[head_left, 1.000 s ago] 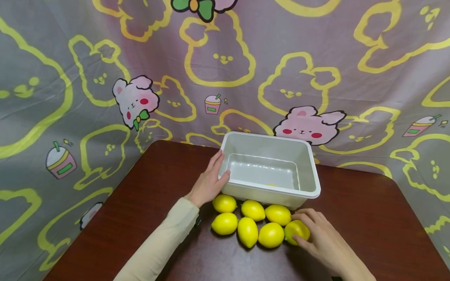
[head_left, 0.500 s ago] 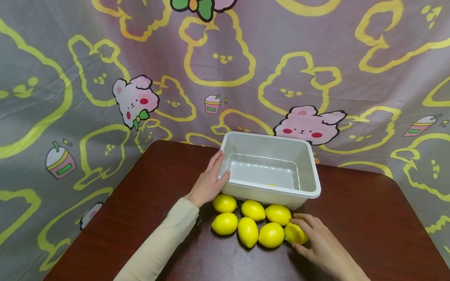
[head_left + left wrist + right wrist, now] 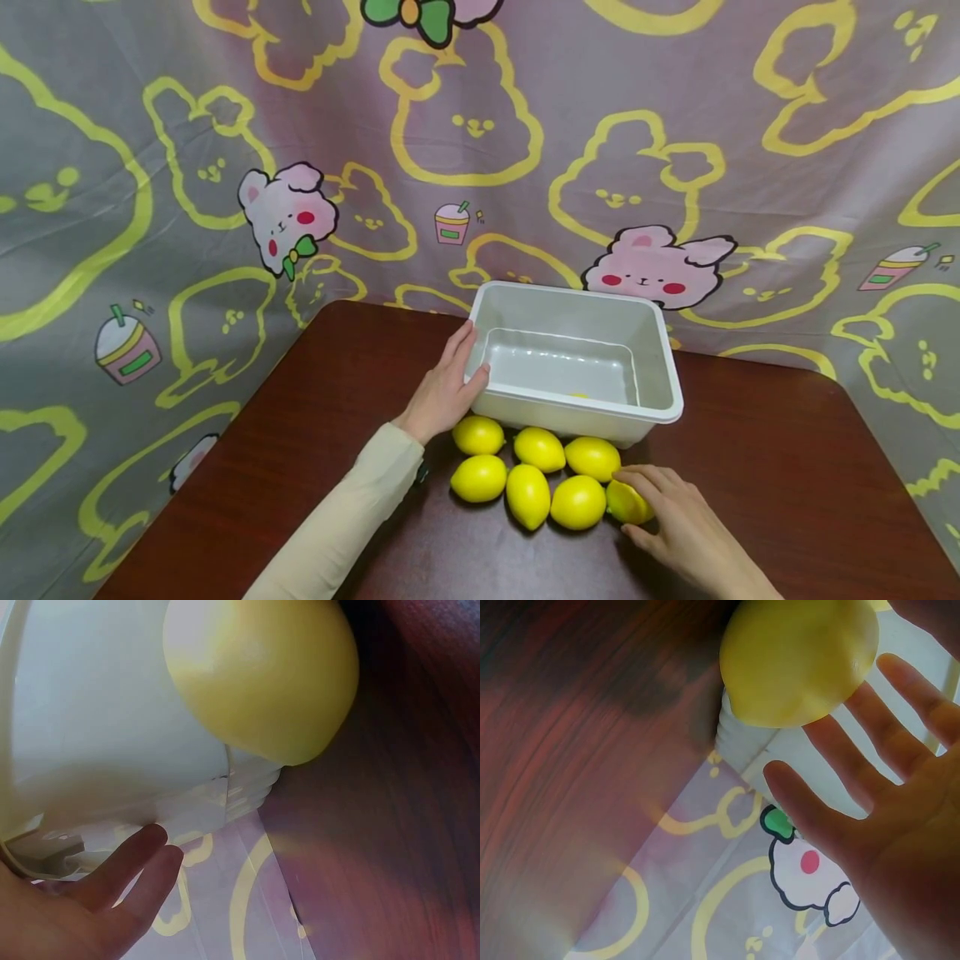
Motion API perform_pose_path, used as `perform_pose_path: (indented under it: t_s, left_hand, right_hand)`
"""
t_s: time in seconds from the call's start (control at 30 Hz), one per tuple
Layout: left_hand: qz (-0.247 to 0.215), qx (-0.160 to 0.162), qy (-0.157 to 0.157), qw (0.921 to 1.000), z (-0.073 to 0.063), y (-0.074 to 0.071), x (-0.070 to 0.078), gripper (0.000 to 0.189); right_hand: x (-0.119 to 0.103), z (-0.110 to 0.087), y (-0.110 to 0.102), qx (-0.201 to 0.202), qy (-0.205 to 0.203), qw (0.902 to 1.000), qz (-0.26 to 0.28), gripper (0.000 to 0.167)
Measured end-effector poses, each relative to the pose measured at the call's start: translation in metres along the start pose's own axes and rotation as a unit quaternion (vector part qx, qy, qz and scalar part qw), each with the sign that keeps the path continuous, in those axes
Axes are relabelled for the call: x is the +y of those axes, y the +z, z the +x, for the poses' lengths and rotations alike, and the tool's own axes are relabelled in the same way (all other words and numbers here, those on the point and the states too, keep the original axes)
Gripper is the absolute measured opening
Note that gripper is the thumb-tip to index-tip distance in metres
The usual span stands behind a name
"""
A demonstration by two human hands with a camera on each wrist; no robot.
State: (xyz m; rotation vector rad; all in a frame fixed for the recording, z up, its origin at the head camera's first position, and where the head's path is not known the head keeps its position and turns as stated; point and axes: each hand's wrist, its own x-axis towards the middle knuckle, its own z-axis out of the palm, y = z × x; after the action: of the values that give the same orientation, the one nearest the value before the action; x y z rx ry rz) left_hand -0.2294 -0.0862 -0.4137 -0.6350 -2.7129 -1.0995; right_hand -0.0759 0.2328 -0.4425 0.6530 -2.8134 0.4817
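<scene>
A whitish plastic bin (image 3: 577, 404) stands on the table, and my left hand (image 3: 438, 392) holds its left front corner. The thumb lies over the rim while the fingers stretch along the outside wall, as the left wrist view partly shows. Several yellow lemons lie in two rows before the bin. My right hand (image 3: 686, 521) is at the rightmost front lemon (image 3: 626, 502), fingertips touching its far side and thumb apart near the table. In the right wrist view, its fingers spread fairly straight beside a lemon (image 3: 262, 675) (image 3: 799, 660).
Inside the bin a sliver of yellow (image 3: 578, 395) shows above the front rim; most of it is hidden. The dark brown table (image 3: 322, 367) meets a patterned cloth (image 3: 480, 125) at the back and sides.
My right hand has shifted slightly left, and the rightmost front lemon has moved and turned a little toward its neighbour. The left hand and bin stay put.
</scene>
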Motion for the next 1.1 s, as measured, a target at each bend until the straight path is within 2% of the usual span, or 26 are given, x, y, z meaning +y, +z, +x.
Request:
perform_pose_path:
  t_s: [0.17, 0.43, 0.63, 0.9, 1.1]
  left_hand:
    - [0.003, -0.002, -0.002, 1.0, 0.0004, 0.0001, -0.0003, 0.063]
    - [0.0, -0.002, -0.003, 1.0, 0.0005, 0.0004, -0.0015, 0.063]
    - [0.001, 0.0, 0.0, 1.0, 0.0001, 0.0012, -0.0017, 0.064]
    - [0.004, 0.004, 0.004, 1.0, -0.0001, 0.0015, -0.0021, 0.065]
    - [0.001, 0.005, -0.001, 1.0, 0.0008, 0.0017, -0.0024, 0.063]
  right_hand:
    - [0.0017, -0.0012, 0.001, 0.006, -0.005, 0.9999, -0.012, 0.056]
    - [0.0014, -0.0028, 0.0027, -0.029, 0.028, 0.9991, -0.012, 0.051]
    - [0.0024, -0.0048, 0.0036, -0.021, 0.019, 0.9996, -0.008, 0.053]
    - [0.0044, -0.0054, 0.0013, -0.081, 0.075, 0.9939, -0.001, 0.055]
    - [0.0041, -0.0058, 0.002, -0.09, 0.085, 0.9923, 0.003, 0.057]
